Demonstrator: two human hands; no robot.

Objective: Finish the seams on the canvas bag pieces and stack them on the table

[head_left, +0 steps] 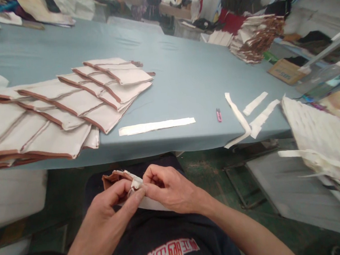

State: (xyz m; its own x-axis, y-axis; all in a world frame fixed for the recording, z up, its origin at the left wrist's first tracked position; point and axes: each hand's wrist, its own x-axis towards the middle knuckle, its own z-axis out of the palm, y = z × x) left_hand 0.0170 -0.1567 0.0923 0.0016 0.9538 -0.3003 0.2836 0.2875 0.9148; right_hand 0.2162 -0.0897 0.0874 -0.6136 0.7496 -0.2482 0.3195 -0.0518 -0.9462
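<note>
Over my lap, my left hand (pixel 114 205) pinches the edge of a white fabric piece with brown trim (pixel 113 179). My right hand (pixel 171 187) meets it there, thumb and forefinger pressed together at the same edge. A small folded bit of white cloth (pixel 136 183) pokes up between the two thumbs. Part of the white fabric shows below my right hand; the rest is hidden by my hands. On the table edge ahead lie a flat white strip (pixel 157 126) and a pair of small pink thread snips (pixel 219 115).
Overlapping white pieces with brown binding (pixel 75 98) cover the left of the blue-grey table (pixel 183 78). Loose white strips (pixel 254 104) lie to the right. A tall fabric stack (pixel 257 36) and a cardboard box (pixel 285 71) stand at the far right. White material (pixel 325 129) rests beside the table.
</note>
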